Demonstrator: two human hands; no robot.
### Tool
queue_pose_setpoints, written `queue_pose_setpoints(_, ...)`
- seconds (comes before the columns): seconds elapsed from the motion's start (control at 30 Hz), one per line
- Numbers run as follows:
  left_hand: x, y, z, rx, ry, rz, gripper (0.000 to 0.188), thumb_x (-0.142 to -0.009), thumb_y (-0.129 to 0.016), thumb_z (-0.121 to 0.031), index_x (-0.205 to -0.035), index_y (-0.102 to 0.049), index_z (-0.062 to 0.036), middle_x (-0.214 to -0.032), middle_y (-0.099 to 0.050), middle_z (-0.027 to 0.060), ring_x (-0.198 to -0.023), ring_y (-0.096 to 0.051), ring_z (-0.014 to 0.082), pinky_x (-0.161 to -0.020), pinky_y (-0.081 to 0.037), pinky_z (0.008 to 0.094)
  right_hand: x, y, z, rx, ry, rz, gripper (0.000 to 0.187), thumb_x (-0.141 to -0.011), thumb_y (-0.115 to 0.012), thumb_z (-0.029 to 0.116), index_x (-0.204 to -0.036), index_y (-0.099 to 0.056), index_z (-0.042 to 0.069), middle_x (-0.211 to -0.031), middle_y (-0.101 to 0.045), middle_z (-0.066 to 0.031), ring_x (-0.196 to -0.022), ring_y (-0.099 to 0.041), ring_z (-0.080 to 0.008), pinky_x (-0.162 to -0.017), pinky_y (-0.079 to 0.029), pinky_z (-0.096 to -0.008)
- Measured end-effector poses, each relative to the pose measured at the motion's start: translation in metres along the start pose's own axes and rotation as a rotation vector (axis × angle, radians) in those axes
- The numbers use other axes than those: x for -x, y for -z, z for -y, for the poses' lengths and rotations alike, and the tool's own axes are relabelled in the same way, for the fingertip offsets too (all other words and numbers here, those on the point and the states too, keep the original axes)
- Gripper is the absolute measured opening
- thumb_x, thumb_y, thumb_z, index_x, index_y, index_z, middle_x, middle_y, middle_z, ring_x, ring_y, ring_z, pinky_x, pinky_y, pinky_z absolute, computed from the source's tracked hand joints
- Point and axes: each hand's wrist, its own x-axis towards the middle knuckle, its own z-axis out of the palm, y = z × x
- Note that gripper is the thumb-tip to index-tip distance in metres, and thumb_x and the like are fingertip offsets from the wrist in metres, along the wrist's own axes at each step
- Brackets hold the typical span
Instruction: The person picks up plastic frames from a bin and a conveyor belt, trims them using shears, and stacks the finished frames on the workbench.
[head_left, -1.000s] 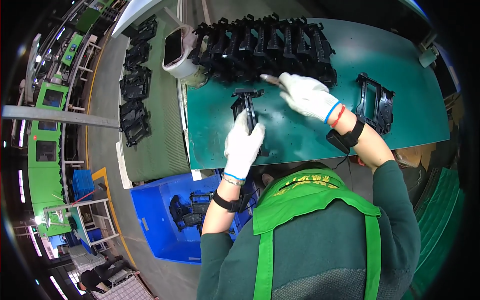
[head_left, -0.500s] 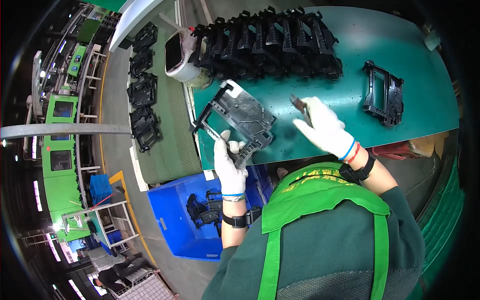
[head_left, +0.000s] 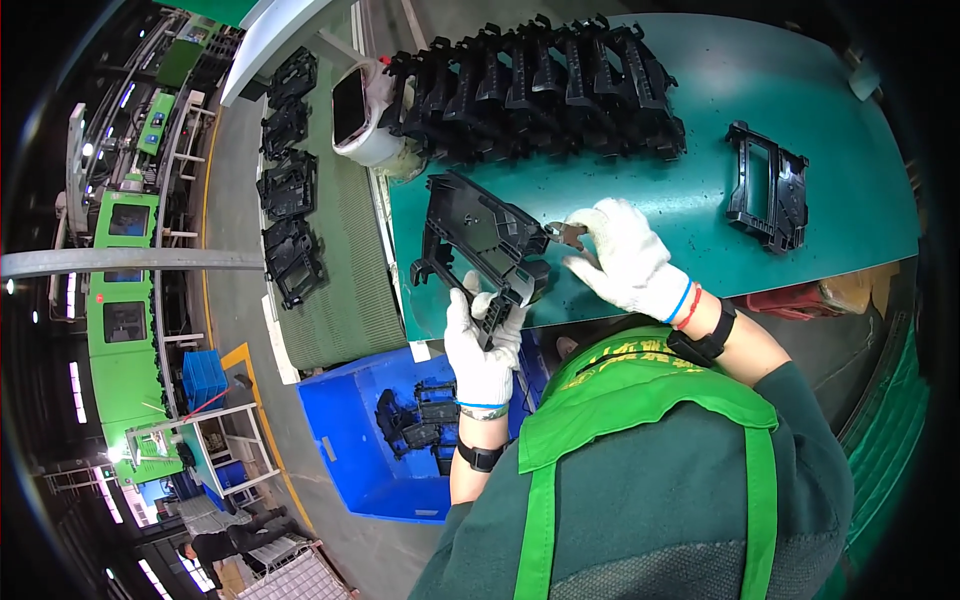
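My left hand [head_left: 484, 360], in a white glove, grips a black plastic frame [head_left: 478, 222] by its near end and holds it tilted above the green table. My right hand [head_left: 632, 262], gloved too, is closed around small pliers [head_left: 567, 233]. Their metal jaws are at the frame's right edge; whether they touch it I cannot tell. The pliers' handles are mostly hidden in the glove. A similar black frame [head_left: 768, 188] lies by itself on the right of the table.
A row of black frames [head_left: 540, 90] stands along the back of the green table [head_left: 690, 200]. Left of it, a conveyor belt [head_left: 335, 310] carries several frames. A phone [head_left: 349, 105] leans on a white holder. Below sits a blue bin [head_left: 350, 450] with black parts.
The frame has turned in my left hand, its light-catching face now darker. My right hand has moved left, bringing the pliers up to the frame's edge.
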Motion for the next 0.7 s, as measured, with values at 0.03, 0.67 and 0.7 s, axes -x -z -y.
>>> queue_pose_setpoints(0.03, 0.003, -0.002, 0.003, -0.025, -0.013, -0.015, 0.04, -0.108, -0.056, -0.035, -0.13, -0.058, -0.0029, -0.085, -0.07, 0.0031, -0.09, -0.073, 0.0287, -0.094, -0.061, 0.055, 0.0, 0.002, 0.0, 0.006, 0.009, -0.006, 0.035, -0.081, -0.079, 0.016, -0.111, -0.062, 0.011, -0.094, -0.059, -0.0108, -0.089, -0.059, -0.0341, -0.08, -0.048, -0.0435)
queue_pose_setpoints(0.67, 0.009, 0.003, 0.0, -0.7, -0.082, 0.165, 0.037, -0.107, -0.056, -0.023, -0.134, -0.055, 0.0031, -0.079, -0.06, 0.0041, -0.072, -0.06, 0.0135, -0.069, -0.054, 0.033, 0.054, 0.104, -0.043, 0.155, -0.401, 0.19, 0.032, -0.087, -0.073, 0.014, -0.116, -0.062, 0.008, -0.096, -0.064, -0.0123, -0.088, -0.066, -0.034, -0.08, -0.054, -0.0399)
queue_pose_setpoints(0.7, 0.011, -0.003, -0.001, -0.778, -0.065, 0.199, 0.037, -0.107, -0.056, -0.021, -0.134, -0.055, 0.0033, -0.079, -0.06, 0.0038, -0.072, -0.06, 0.0135, -0.07, -0.054, 0.0323, 0.061, 0.115, -0.05, 0.202, -0.381, 0.126, 0.033, -0.086, -0.073, 0.012, -0.118, -0.061, 0.008, -0.095, -0.064, -0.0119, -0.09, -0.067, -0.0342, -0.081, -0.055, -0.0399)
